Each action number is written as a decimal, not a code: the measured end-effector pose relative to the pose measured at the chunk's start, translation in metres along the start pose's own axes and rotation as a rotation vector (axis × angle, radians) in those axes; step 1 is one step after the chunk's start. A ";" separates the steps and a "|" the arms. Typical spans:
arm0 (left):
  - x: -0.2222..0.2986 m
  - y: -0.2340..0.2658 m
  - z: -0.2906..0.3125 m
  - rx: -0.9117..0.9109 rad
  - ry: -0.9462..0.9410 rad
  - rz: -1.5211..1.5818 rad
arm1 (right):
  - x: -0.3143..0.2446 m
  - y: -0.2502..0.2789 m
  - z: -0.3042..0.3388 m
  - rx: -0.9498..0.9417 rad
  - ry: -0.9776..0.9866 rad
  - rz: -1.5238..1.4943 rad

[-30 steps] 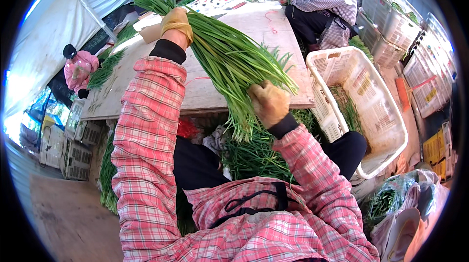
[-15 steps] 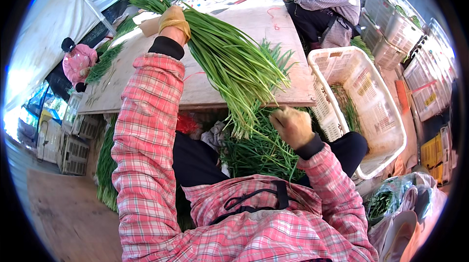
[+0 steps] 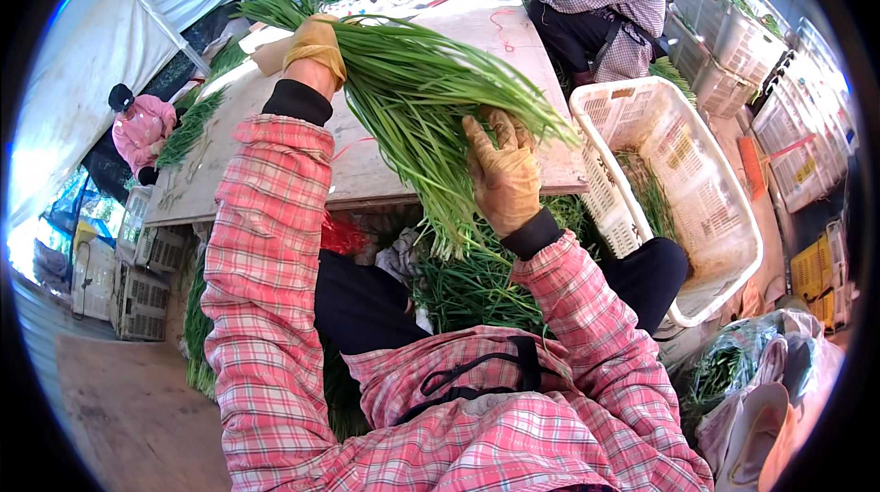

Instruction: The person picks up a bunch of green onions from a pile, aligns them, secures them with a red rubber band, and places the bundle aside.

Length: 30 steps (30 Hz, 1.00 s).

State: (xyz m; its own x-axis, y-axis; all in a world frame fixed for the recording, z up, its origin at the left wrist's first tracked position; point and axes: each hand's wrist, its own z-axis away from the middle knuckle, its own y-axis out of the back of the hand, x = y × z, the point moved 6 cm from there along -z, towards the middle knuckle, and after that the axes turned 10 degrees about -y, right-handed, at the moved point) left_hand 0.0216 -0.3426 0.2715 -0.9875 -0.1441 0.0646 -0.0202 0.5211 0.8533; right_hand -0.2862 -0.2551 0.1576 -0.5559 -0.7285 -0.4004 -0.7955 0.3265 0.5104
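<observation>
Greens (image 3: 431, 88) fan toward four o'clock from the left hand (image 3: 314, 47), whose fingers clasp them. The right hand (image 3: 507, 182), its fingers parted, touches them at its twelve o'clock.

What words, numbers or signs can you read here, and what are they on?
None can be read clearly.
White crate at the right: its yellow patch is too blurred to read.
Yellow crate: too small to read.
Big white basket: no readable words.
Bunch of greens: no writing visible.
</observation>
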 end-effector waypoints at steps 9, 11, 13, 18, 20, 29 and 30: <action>-0.045 -0.046 -0.024 0.087 0.043 0.243 | -0.009 0.000 -0.011 0.179 -0.120 -0.172; -0.003 -0.037 -0.009 0.114 0.149 0.449 | 0.013 0.008 -0.010 0.191 -0.119 -0.202; -0.007 -0.026 0.004 0.129 0.209 0.491 | 0.013 0.008 -0.011 0.075 -0.151 -0.325; 0.029 0.001 0.034 0.308 0.596 0.974 | 0.021 0.001 -0.002 -0.099 -0.180 -0.408; 0.067 0.023 0.061 0.458 0.900 1.371 | 0.005 0.007 -0.002 -0.063 0.007 -0.254; -0.012 -0.015 0.016 0.183 0.321 0.810 | 0.005 0.015 0.000 0.073 -0.088 -0.370; -0.015 -0.018 0.015 0.179 0.334 0.823 | 0.002 0.017 0.001 0.081 -0.054 -0.320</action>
State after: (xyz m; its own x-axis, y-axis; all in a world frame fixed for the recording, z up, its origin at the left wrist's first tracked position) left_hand 0.0346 -0.3374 0.2476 -0.6041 0.1097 0.7893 0.6206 0.6862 0.3796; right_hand -0.3010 -0.2508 0.1644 -0.2849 -0.7697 -0.5713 -0.9472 0.1347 0.2908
